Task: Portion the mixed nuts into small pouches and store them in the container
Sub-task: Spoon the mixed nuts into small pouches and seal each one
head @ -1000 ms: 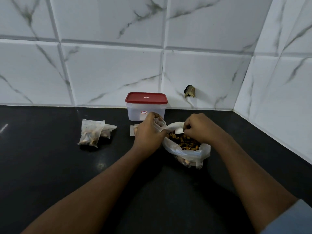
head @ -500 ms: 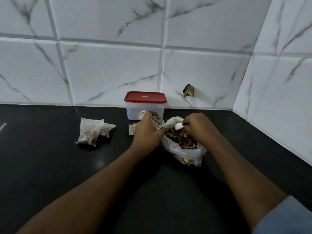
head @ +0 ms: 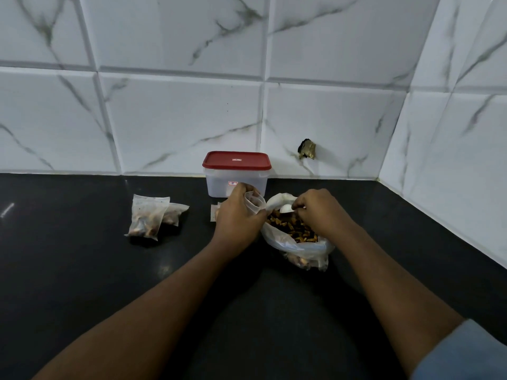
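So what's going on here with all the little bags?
A person is portioning mixed nuts on a black counter. Their left hand holds a small clear pouch open beside the big bag of nuts, while the right hand holds a white scoop just over the nuts. Two filled pouches lie off to the left. The red-lidded container stands at the back by the wall, its lid on.

Left hand (head: pixel 238 220), right hand (head: pixel 318 212) and forearms (head: pixel 164 292) bare, pale blue sleeve (head: pixel 463 352) on right arm
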`<state>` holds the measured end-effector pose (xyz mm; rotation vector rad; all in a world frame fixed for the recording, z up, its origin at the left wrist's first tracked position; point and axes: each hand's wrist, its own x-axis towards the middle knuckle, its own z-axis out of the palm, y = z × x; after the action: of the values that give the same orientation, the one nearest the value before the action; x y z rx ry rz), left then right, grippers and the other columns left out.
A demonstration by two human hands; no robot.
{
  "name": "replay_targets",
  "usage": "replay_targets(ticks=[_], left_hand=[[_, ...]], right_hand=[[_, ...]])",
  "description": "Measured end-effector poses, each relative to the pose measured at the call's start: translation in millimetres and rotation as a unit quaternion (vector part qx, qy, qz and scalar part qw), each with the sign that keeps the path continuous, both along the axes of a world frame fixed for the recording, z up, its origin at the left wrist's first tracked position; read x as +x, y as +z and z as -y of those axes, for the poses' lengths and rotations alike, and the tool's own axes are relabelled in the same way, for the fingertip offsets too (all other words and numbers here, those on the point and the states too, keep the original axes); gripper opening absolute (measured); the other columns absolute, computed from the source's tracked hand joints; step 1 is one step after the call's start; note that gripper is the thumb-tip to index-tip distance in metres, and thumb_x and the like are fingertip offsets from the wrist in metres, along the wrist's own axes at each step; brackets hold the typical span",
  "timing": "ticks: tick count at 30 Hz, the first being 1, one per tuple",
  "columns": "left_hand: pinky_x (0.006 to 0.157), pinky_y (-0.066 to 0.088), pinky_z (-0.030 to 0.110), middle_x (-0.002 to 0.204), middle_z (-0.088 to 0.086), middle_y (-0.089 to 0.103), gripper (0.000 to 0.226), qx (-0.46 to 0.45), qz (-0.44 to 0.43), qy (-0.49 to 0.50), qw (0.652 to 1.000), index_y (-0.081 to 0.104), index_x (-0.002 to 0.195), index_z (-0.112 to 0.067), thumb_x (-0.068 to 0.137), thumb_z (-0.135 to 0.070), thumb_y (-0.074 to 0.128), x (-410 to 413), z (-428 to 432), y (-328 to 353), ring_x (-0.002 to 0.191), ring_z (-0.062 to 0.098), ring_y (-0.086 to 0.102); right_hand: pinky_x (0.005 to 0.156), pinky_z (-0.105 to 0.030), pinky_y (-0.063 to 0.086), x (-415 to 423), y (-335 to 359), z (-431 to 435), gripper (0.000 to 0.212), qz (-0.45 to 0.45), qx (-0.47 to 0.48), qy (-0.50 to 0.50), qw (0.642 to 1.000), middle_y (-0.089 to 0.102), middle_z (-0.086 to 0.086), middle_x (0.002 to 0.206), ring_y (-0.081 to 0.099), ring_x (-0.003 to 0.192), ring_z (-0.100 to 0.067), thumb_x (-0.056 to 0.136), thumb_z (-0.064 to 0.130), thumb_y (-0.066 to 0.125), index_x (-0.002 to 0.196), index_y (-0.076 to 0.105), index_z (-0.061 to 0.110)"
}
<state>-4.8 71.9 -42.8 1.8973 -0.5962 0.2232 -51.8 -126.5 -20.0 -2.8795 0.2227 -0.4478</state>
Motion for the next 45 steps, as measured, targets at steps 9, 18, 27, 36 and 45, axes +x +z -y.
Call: replay_targets(ticks=[9,18,27,36,45], left_hand=[[0.09,0.058,0.029,0.113,-0.009,0.066,0.041,0.0,0.002,0.001,1.0,0.057,0.122,-0.022,0.088,-0.024,0.08,-0.3,-0.3,0.1,0.106,0.008,0.065],[0.084,0.051,0.022,0.115,-0.013,0.061,0.045,0.034,-0.006,0.002,0.999,0.054,0.127,-0.024,0.089,-0.025,0.079,3.5,-1.7,-1.7,0.109,0.007,0.061],[0.079,0.048,0.018,0.115,-0.015,0.058,0.042,0.084,-0.007,-0.039,0.996,0.052,0.125,-0.029,0.091,-0.026,0.077,9.3,-4.2,-3.2,0.108,0.005,0.058],[0.087,0.051,0.026,0.118,-0.012,0.06,0.047,0.111,-0.016,-0.073,0.991,0.053,0.129,-0.028,0.09,-0.03,0.077,10.4,-4.6,-6.9,0.106,0.006,0.059],[0.094,0.055,0.035,0.119,-0.009,0.061,0.049,0.118,-0.02,-0.077,0.99,0.051,0.129,-0.029,0.089,-0.031,0.077,10.6,-4.4,-9.0,0.108,0.008,0.06]], right_hand=[[0.076,-0.028,0.06,-1.7,4.6,2.0,0.02,0.026,0.053,0.012,0.998,0.077,0.0,0.102,0.07,0.083,-0.01,0.094,0.012,0.068,0.107,0.083,0.018],[0.062,-0.025,0.049,-17.7,29.7,16.6,0.014,-0.014,0.069,-0.007,0.997,0.075,0.004,0.085,0.069,0.076,-0.012,0.091,0.016,0.068,0.084,0.078,0.021],[0.057,-0.02,0.044,-18.4,26.3,9.3,0.012,-0.032,0.072,-0.005,0.997,0.075,0.003,0.086,0.068,0.07,-0.009,0.094,0.015,0.068,0.087,0.078,0.016],[0.067,-0.027,0.05,-18.5,18.8,13.4,0.017,-0.026,0.234,-0.021,0.972,0.078,0.001,0.073,0.072,0.066,-0.004,0.093,0.013,0.068,0.08,0.079,0.013],[0.053,-0.029,0.038,-14.5,13.3,33.1,0.016,0.031,0.353,-0.106,0.929,0.075,-0.013,0.07,0.046,0.047,-0.01,0.089,0.013,0.069,0.087,0.075,-0.002]])
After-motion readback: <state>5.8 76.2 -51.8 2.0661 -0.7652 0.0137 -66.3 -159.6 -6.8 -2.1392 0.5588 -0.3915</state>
